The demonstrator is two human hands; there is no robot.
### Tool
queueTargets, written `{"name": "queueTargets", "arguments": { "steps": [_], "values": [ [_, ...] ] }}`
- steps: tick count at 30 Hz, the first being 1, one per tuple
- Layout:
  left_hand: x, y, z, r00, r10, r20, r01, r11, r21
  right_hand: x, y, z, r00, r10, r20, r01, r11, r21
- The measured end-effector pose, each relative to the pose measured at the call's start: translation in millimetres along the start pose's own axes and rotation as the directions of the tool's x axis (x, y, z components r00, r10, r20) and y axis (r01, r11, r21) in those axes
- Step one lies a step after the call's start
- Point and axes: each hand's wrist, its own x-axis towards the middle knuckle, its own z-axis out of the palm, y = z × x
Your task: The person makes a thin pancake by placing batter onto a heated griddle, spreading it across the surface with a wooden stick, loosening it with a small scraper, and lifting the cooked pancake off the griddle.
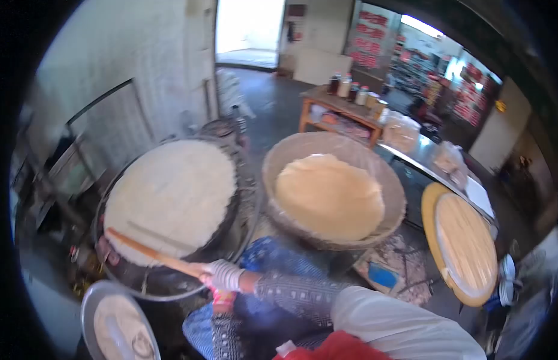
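The right hand [226, 276] has its fingers closed round the stick [150, 251] over the pan [225, 225]; the left hand [223, 298] is just below, its grip impossible to tell; the sheet [171, 192] covers most of the pan, so spreading looks nearly done, lifting not yet

Head-worn view, angled forward, down over hands [226, 276]

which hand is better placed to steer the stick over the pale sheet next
Probably right: the right hand appears to grip the stick, which reaches over the pale sheet; the left hand sits below, its grip unclear.
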Motion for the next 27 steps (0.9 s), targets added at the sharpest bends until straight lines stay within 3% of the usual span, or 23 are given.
{"name": "queueTargets", "arguments": {
  "steps": [2,3,4,5,6,7,8,9,11,12,13,15,17,19,21,23,24,25,27],
  "values": [
    [-4,-5,-19,0.998,-0.007,-0.063,0.005,0.999,-0.033,-1,-15,-29,0.991,0.104,0.084,-0.073,0.947,-0.314],
    [-8,-5,-39,0.993,-0.003,-0.117,-0.003,0.998,-0.057,7,14,-30,0.955,0.104,0.277,0.069,0.833,-0.549],
    [-18,7,-81,0.980,-0.019,-0.199,-0.004,0.993,-0.116,-1,36,-41,0.988,0.070,0.139,0.014,0.847,-0.531],
    [-22,-3,-83,0.971,0.022,-0.236,-0.051,0.992,-0.117,2,60,-50,0.982,0.150,0.119,-0.071,0.863,-0.501],
    [-26,-14,-84,0.967,0.035,-0.251,-0.063,0.992,-0.105,5,68,-72,0.965,0.103,0.242,-0.008,0.932,-0.363],
    [-29,-23,-86,0.964,0.033,-0.265,-0.061,0.993,-0.099,7,91,-77,0.998,-0.061,0.036,0.068,0.961,-0.269],
    [-31,-20,-88,0.972,0.026,-0.234,-0.049,0.994,-0.094,22,142,-80,0.996,0.019,0.087,0.025,0.877,-0.480],
    [-36,-22,-90,0.976,0.006,-0.216,-0.026,0.996,-0.088,22,111,-113,0.992,0.115,0.054,-0.059,0.795,-0.604],
    [-38,-25,-83,0.979,-0.051,-0.199,0.033,0.995,-0.091,46,145,-146,0.988,0.137,-0.070,-0.153,0.825,-0.544],
    [-40,-29,-81,0.978,-0.096,-0.186,0.083,0.994,-0.074,72,202,-149,0.942,0.335,-0.036,-0.294,0.764,-0.575],
    [-42,-31,-79,0.980,-0.101,-0.169,0.097,0.995,-0.032,73,176,-179,0.950,0.309,0.029,-0.219,0.732,-0.645],
    [-46,-32,-84,0.979,-0.196,-0.055,0.199,0.979,0.036,98,222,-197,0.960,0.279,0.033,-0.183,0.712,-0.678],
    [-55,-62,-62,0.983,-0.158,-0.094,0.171,0.972,0.159,120,234,-219,0.937,0.349,-0.024,-0.264,0.660,-0.703],
    [-47,-67,-78,0.977,-0.115,-0.181,0.145,0.976,0.163,151,269,-239,0.952,0.305,-0.040,-0.249,0.689,-0.680],
    [-41,-89,-81,0.990,-0.138,-0.030,0.142,0.962,0.234,177,294,-254,0.946,0.310,-0.091,-0.290,0.687,-0.666],
    [-39,-119,-84,0.990,-0.046,-0.133,0.082,0.958,0.275,196,296,-261,0.942,0.323,-0.090,-0.300,0.693,-0.655],
    [-43,-149,-62,0.980,-0.147,-0.135,0.173,0.963,0.208,205,307,-266,0.944,0.305,-0.129,-0.315,0.709,-0.631],
    [-36,-154,-69,0.986,-0.064,-0.155,0.112,0.940,0.323,210,318,-272,0.941,0.292,-0.171,-0.334,0.722,-0.606],
    [-22,-166,-78,0.988,-0.131,-0.078,0.149,0.937,0.317,208,339,-280,0.956,0.243,-0.164,-0.293,0.782,-0.550]
  ]
}}
